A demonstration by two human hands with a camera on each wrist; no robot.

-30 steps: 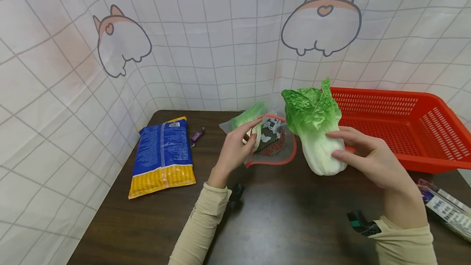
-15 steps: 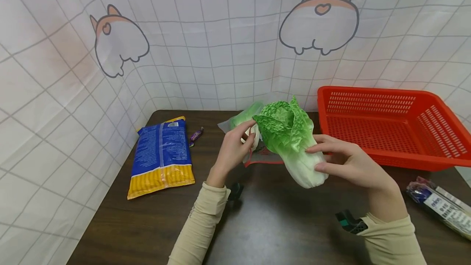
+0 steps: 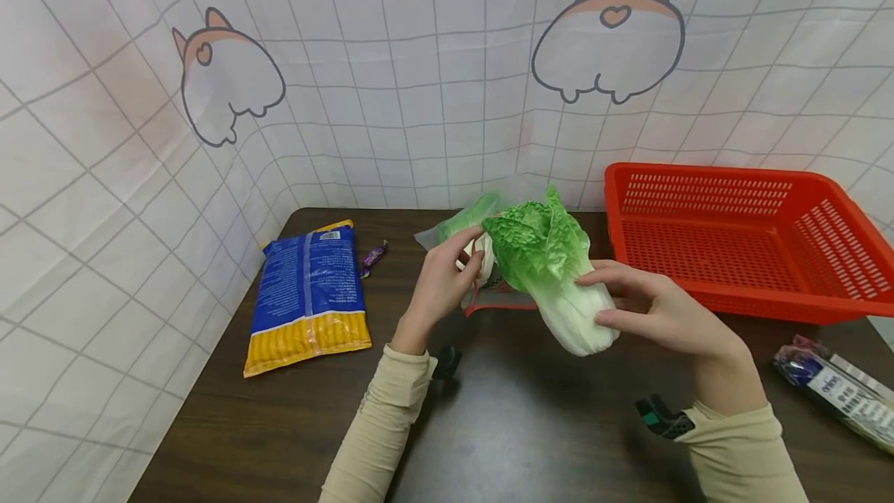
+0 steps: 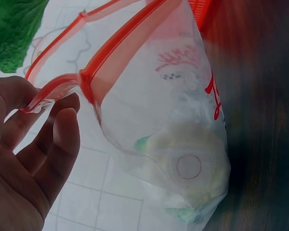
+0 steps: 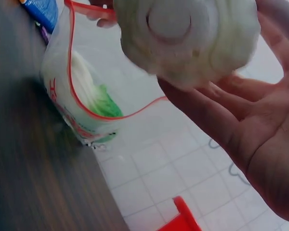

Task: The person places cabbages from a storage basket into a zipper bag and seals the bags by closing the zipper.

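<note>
My right hand [image 3: 653, 309] grips a green and white napa cabbage [image 3: 548, 262] near its base, leaves tilted up toward the left. Its round cut base faces the right wrist view. The left hand [image 3: 440, 282] pinches the red edge of a clear zip bag [image 4: 178, 86], whose mouth stands open in the wrist views. Inside the bag lies another napa cabbage [image 5: 84, 79], its leaves toward the wall in the head view. The held cabbage overlaps the bag's mouth in the head view and hides much of it, with its leaf tips right by the left fingertips.
A blue and yellow packet [image 3: 307, 293] lies at the left, beside a small purple wrapped candy [image 3: 374, 254]. At the back right stands a red perforated basket [image 3: 705, 301]. A long labelled package [image 3: 845, 394] lies on the dark table [image 3: 489, 410] at the right edge.
My right hand has brought the cabbage left and slightly down, over the bag's mouth, tilting its leaves leftward. Most of this came in the first half second. The left hand stays on the bag.
</note>
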